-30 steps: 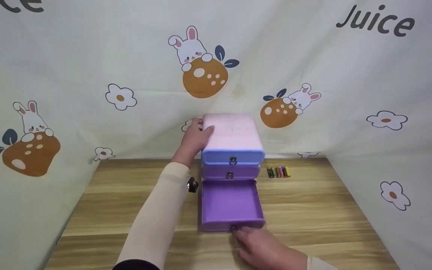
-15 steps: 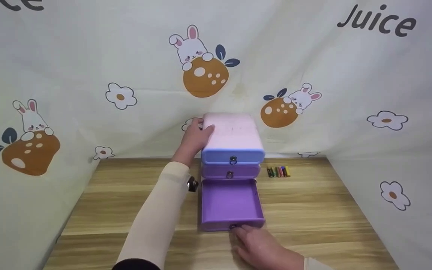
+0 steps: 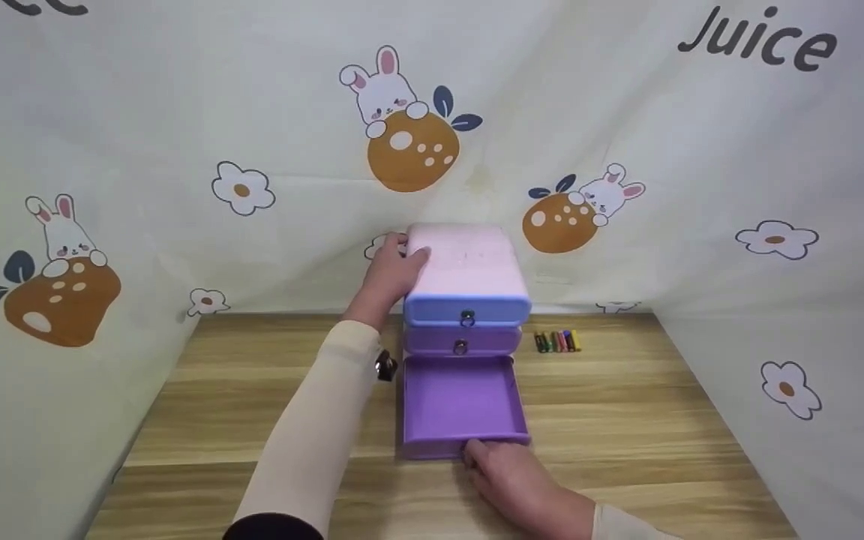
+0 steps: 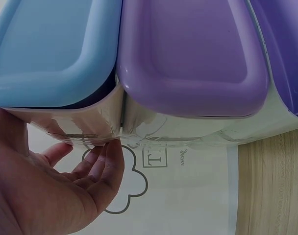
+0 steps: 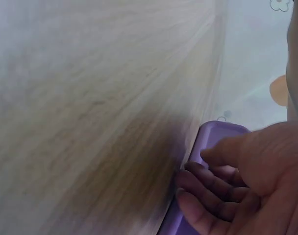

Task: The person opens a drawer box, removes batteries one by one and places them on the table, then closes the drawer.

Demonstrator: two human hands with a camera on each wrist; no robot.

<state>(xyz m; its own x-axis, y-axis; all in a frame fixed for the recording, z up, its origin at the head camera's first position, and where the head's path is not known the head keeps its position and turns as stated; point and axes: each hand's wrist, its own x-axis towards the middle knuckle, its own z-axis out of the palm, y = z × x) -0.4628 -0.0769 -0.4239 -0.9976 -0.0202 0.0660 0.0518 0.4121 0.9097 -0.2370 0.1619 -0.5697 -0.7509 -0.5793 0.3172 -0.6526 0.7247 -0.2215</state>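
Observation:
A small drawer cabinet (image 3: 466, 259) with a pale pink top stands against the back cloth. Its blue top drawer (image 3: 439, 310) and purple middle drawer (image 3: 428, 341) are pushed in. The purple bottom drawer (image 3: 462, 405) is pulled far out. My left hand (image 3: 391, 276) touches the cabinet's upper left side, thumb by the top edge; the left wrist view shows the fingers (image 4: 112, 166) gently bent against that side. My right hand (image 3: 511, 480) is at the bottom drawer's front (image 5: 215, 131), fingers loosely bent. Nothing shows between these fingers, and the bottom drawer's ring is mostly hidden.
Several short crayon-like coloured sticks (image 3: 558, 342) lie in a row on the wooden table (image 3: 627, 435), right of the cabinet. A printed cloth (image 3: 312, 247) hangs close behind the cabinet and along both sides of the table.
My right hand has shifted slightly up and left across the bottom drawer's front, covering more of its ring. The left hand and the drawer keep their places; the head view tilts slightly.

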